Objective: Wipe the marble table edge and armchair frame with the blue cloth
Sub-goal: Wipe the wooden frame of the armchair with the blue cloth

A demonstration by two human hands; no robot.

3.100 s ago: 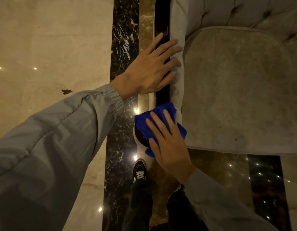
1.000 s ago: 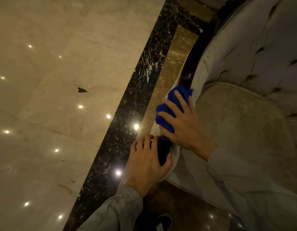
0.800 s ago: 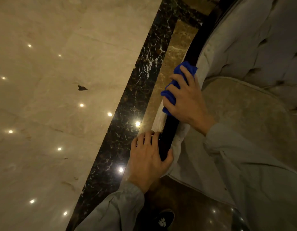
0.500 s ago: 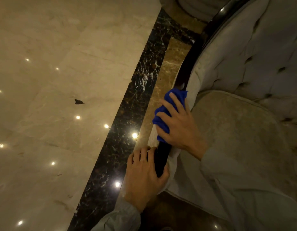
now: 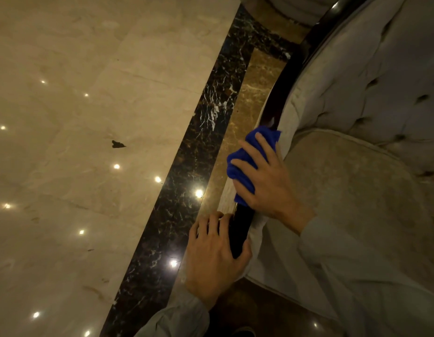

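My right grip (image 5: 267,181) bunches the cloth (image 5: 250,161) on the frame (image 5: 281,93); left (image 5: 216,254) clasps it. Loose bunching risks slipping off.

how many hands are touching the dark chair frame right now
2. The left hand grips the dark frame near its front end; the right hand presses the blue cloth on it farther up.

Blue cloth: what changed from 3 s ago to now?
The right hand slid the blue cloth away from the front end of the dark armchair frame, farther along the rail. The left hand left its flat rest farther up and gripped the rail's front end. Unchanged: cloth under the right hand, on the frame.
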